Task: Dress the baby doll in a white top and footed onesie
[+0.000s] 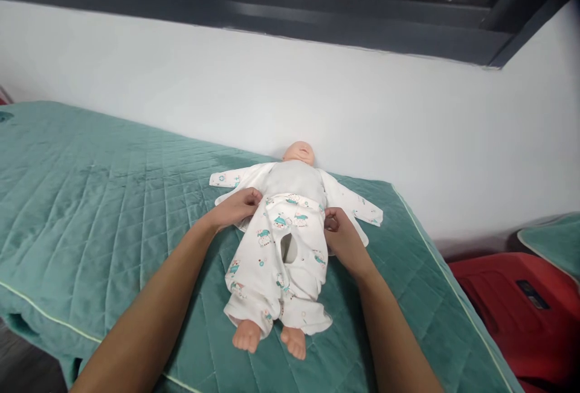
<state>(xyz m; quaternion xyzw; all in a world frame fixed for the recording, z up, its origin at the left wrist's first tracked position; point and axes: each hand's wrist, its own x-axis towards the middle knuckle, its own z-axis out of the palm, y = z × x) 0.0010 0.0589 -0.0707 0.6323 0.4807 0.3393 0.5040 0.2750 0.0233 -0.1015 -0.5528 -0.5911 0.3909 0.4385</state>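
Note:
A baby doll [299, 153] lies on its back, head toward the wall and bare feet toward me. It wears white printed baby trousers [267, 260] with an opening at the crotch. A white printed baby jacket [351, 197] is spread out under its arms, leaving the pale torso uncovered in front. My left hand [238, 207] pinches the trousers near the waist on the left side. On the right side, my right hand [344, 236] has its fingers curled at the trousers' waist edge.
Green quilted padding [113, 212] covers the bed beneath the doll. Behind it rises a white wall [226, 91] with a dark window frame [317, 12] above. A red plastic object [512, 314] stands beyond the bed's right edge.

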